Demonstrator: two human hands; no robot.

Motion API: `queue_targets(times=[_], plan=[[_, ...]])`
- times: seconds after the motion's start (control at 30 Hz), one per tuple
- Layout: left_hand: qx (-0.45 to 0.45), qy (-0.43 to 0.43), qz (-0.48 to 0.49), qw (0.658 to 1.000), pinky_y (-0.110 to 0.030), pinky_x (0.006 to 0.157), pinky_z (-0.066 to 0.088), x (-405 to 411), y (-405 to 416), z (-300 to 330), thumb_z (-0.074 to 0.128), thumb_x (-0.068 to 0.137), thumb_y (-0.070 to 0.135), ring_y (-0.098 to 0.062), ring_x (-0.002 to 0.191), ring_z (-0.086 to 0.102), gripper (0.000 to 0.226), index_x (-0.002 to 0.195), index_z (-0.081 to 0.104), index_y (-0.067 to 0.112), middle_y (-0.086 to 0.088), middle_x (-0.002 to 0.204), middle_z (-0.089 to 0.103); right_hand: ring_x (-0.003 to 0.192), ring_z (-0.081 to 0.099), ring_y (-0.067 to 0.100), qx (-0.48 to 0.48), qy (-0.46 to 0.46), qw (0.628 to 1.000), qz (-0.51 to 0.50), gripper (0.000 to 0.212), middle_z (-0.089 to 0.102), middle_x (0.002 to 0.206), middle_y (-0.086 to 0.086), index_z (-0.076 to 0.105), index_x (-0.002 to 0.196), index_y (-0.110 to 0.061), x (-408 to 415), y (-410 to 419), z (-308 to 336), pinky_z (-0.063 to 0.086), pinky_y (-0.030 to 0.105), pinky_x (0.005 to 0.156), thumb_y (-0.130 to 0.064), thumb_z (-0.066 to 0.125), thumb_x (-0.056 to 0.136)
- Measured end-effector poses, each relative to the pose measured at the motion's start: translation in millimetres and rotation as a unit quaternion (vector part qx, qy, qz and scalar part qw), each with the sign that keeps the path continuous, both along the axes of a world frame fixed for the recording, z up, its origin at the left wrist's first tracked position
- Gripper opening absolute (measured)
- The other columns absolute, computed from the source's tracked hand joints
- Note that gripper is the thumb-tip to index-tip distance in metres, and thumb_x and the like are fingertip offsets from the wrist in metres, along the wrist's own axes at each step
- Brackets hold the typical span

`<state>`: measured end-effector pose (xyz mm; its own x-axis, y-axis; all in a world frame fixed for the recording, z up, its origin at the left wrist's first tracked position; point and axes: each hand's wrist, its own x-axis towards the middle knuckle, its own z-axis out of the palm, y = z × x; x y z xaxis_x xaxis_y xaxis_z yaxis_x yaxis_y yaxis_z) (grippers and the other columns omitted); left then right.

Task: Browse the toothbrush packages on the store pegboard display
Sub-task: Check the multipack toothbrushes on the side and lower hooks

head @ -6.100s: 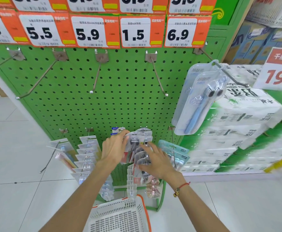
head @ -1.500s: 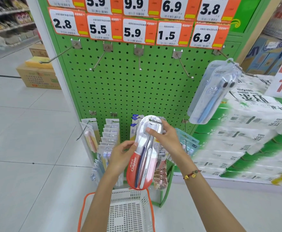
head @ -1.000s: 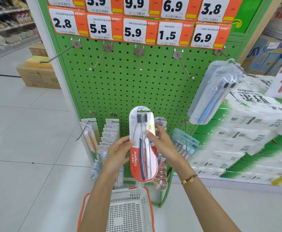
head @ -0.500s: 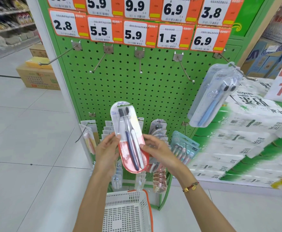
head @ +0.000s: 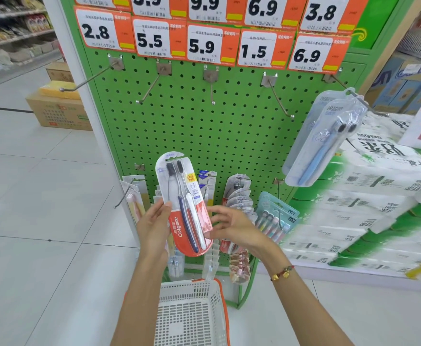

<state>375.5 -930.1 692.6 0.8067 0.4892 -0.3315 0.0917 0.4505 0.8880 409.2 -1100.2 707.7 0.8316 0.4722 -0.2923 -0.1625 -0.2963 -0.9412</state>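
The Colgate toothbrush pack is held upright in front of the green pegboard, its top tipped a little to the left, two dark-bristled brushes showing through the clear blister; the left hand grasps it along its left edge, thumb on the front near the red band, the other fingers hidden behind the card; the right hand sits just right of the pack, its fingers loosely spread and touching the pack's lower right edge, more released than clenched, though motion blur makes the contact hard to judge; a red-and-gold bracelet circles that wrist; behind the pack, low on the pegboard, hang rows of other toothbrush packages, partly screened by the pack and both hands; right of these a teal multi-brush pack; higher on the pegboard's right edge a pale blue twin pack dangles from a hook; bare hooks jut out beneath orange price tags; below the pegboard, under the forearms, sits a white basket with an orange rim; stacked tissue packs stand to the pegboard's right
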Motion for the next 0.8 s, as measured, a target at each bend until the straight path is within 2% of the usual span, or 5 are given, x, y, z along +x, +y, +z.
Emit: queue_targets(times=[0.3,0.4,0.5,0.63,0.8], plan=[[0.03,0.005,0.002,1.0,-0.019,0.067,0.049,-1.5,-5.5,2.3,0.063,0.092,0.015,-0.01,0.088,0.063,0.038,0.129,0.056,0.008,-0.008,0.122,0.064,0.089,0.065,0.013,-0.022,-0.004,1.0,0.009,0.068,0.067,0.106,0.006,0.049,0.137,-0.021,-0.3,-6.4,-5.2,0.054,0.02,0.077,0.006,0.073,0.079],[0.052,-0.007,-0.047,0.998,-0.012,0.055,0.048,-2.7,-9.2,5.5,0.062,0.093,0.013,0.004,0.067,0.063,0.023,0.115,0.059,0.015,0.002,0.1,0.065,0.101,0.067,0.019,0.002,0.008,0.999,-0.031,0.049,0.069,0.11,0.01,0.055,0.132,-0.02,1.2,-9.1,-9.5,0.055,0.024,0.085,-0.001,0.067,0.087],[0.086,-0.012,-0.104,0.991,-0.016,0.063,0.049,-3.3,-16.2,7.4,0.063,0.092,0.014,0.002,0.071,0.065,0.019,0.111,0.062,0.018,0.007,0.094,0.067,0.101,0.069,0.021,0.035,0.009,0.995,-0.094,0.029,0.072,0.108,0.008,0.063,0.122,-0.018,3.3,-11.3,-13.7,0.056,0.025,0.085,-0.016,0.062,0.093],[0.103,-0.014,-0.122,0.987,-0.018,0.066,0.054,-1.2,-23.8,7.6,0.064,0.091,0.011,-0.005,0.078,0.066,0.014,0.102,0.065,0.02,0.009,0.091,0.07,0.095,0.07,0.016,0.04,-0.025,0.989,-0.141,0.021,0.075,0.097,0.004,0.069,0.114,-0.019,3.9,-18.0,-15.4,0.052,0.02,0.08,-0.019,0.063,0.093],[0.209,0.021,-0.136,0.968,-0.027,0.087,0.049,4.9,-26.1,-1.0,0.066,0.09,0.016,-0.01,0.093,0.062,0.026,0.115,0.064,0.015,0.0,0.11,0.067,0.085,0.068,0.016,0.053,-0.07,0.983,-0.164,0.025,0.075,0.091,0.006,0.069,0.116,-0.018,0.5,-19.6,-18.0,0.055,0.019,0.073,-0.014,0.063,0.093]])
